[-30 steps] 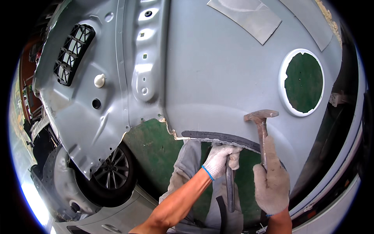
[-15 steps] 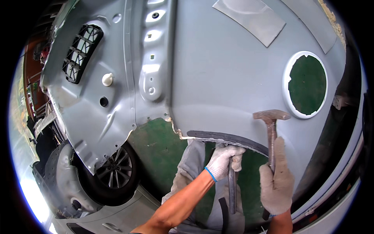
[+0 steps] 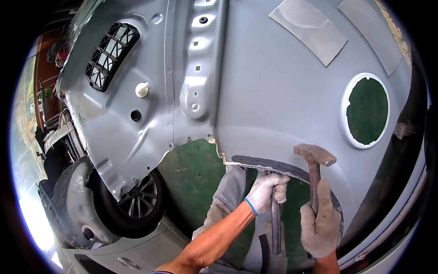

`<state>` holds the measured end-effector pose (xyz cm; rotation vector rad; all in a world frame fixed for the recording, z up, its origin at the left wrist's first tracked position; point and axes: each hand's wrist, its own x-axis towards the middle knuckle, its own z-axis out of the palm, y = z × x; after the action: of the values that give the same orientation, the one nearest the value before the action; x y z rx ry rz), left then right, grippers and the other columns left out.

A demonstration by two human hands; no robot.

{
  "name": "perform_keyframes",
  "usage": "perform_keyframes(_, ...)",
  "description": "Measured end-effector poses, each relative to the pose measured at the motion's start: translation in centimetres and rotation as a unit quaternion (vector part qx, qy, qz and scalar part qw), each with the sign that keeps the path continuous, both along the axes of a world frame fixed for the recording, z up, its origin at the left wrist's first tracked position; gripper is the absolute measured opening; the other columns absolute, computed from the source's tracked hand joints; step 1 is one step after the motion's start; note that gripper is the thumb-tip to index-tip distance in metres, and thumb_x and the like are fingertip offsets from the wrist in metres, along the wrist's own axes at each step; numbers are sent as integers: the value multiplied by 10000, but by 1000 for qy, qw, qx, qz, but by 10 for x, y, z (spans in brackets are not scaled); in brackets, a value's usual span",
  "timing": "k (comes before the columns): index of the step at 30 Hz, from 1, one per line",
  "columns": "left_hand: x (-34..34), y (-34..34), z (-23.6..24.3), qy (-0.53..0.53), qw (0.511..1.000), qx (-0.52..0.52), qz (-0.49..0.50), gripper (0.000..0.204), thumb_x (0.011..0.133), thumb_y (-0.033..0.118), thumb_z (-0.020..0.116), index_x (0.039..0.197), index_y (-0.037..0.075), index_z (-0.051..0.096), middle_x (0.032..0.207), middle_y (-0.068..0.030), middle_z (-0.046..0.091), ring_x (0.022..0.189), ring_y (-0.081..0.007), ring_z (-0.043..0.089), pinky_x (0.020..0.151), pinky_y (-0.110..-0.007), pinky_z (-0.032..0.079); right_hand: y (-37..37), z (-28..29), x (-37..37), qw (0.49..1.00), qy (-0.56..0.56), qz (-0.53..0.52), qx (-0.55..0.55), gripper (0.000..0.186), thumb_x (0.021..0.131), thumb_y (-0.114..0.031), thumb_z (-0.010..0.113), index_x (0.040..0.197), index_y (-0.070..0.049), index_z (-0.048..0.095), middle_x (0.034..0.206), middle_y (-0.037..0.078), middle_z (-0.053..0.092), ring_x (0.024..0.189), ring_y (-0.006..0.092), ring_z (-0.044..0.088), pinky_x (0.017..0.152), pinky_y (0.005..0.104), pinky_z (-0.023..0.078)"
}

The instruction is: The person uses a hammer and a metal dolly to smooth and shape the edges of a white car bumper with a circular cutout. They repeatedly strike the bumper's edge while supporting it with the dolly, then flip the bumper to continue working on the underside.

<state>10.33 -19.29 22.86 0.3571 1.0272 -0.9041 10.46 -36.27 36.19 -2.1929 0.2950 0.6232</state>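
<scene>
- In the lower middle of the frame, the left hand (image 3: 268,188), in a white glove with a blue edge, is closed tight around a dark metal bar (image 3: 275,228).
- The bar points down from that hand; I cannot tell where its top end sits, because the hand and the panel hide it.
- At the lower right, the right hand (image 3: 321,221), in a dusty glove, is wrapped around the handle of a hammer (image 3: 315,173).
- The hammer's rusty brown head is up, in front of the panel; I cannot tell if they touch.
- Across the middle and top is a big gray metal panel (image 3: 264,100). A dark strip (image 3: 269,164) runs along its curved bottom edge, just above the left hand.
- At the right, the panel has an oval hole with a white rim (image 3: 344,112).
- At the upper right lie two flat gray sheets (image 3: 310,32).
- At the upper left are a black vent (image 3: 112,57) and a white knob (image 3: 142,90).
- At the lower left is a car wheel (image 3: 139,201), near the green floor (image 3: 196,173).
</scene>
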Motion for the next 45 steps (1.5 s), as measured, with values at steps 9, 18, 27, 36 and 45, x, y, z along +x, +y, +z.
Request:
perform_keyframes(9,8,33,5,-33,997,48,49,129,924,47,660,890,64,536,601,3,424,442,-107,380,436,-281,274,35,-17,33,996,26,78,-16,708,905,-23,647,1567,-27,397,1088,248,714,803,366,736,768,378,587)
perform_keyframes(18,13,44,13,-28,998,46,19,176,936,70,656,833,87,515,602,13,419,433,-103,371,429,-281,258,47,-10,36,996,-13,83,-13,646,905,-66,634,1520,-22,437,956,228,692,750,401,701,666,426,557)
perform_keyframes(27,-1,70,-3,19,999,25,26,157,956,105,627,828,89,535,620,42,392,442,-74,324,432,-268,232,59,8,-4,978,68,-193,49,699,889,-59,630,1556,-32,423,854,61,643,597,116,581,563,273,498)
perform_keyframes(36,2,89,32,4,998,-16,-53,193,979,218,635,850,126,526,622,51,403,443,-83,358,449,-263,267,33,53,-62,964,-17,-264,15,634,828,-55,583,1442,67,485,800,33,592,542,106,516,523,233,447)
perform_keyframes(45,-8,61,20,20,946,201,-255,291,933,294,772,844,99,576,659,0,547,489,-95,506,461,-278,466,19,33,-85,862,102,-488,91,376,949,-135,651,1295,-21,560,755,-7,523,563,60,501,457,193,405)
